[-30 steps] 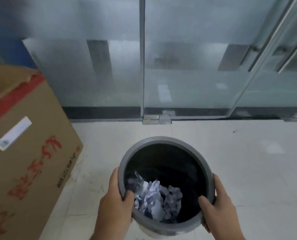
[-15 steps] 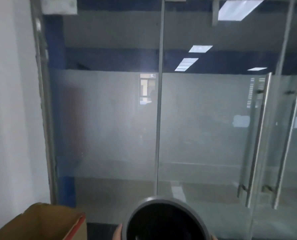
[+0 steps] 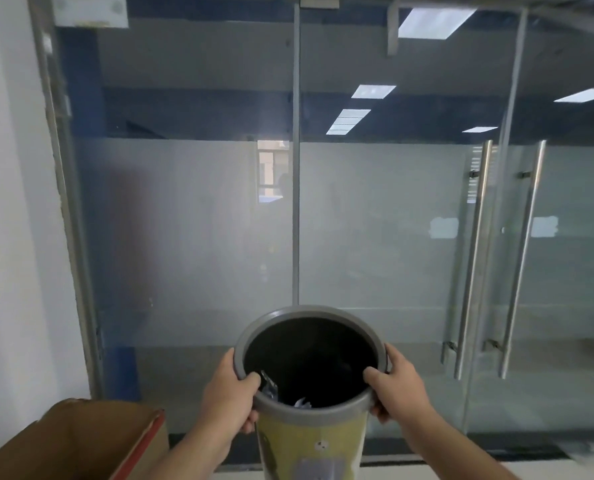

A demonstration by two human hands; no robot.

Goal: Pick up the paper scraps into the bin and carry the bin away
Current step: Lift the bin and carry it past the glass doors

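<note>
— Head view: where is the round grey-rimmed plastic bin (image 3: 311, 424)?
— Lower centre of the frame, held up before the frosted glass doors (image 3: 375, 220). Left hand (image 3: 229, 393) and right hand (image 3: 397, 388) each clamp the rim, thumbs inside.
— And the scraps?
— Crumpled white paper scraps (image 3: 300, 402) lie deep in its black inside. A brown cardboard box (image 3: 77, 441) sits lower left.

No legible text is showing: the printing on the bin (image 3: 311, 441) and the door stickers (image 3: 444, 227) is reading as blurs.
</note>
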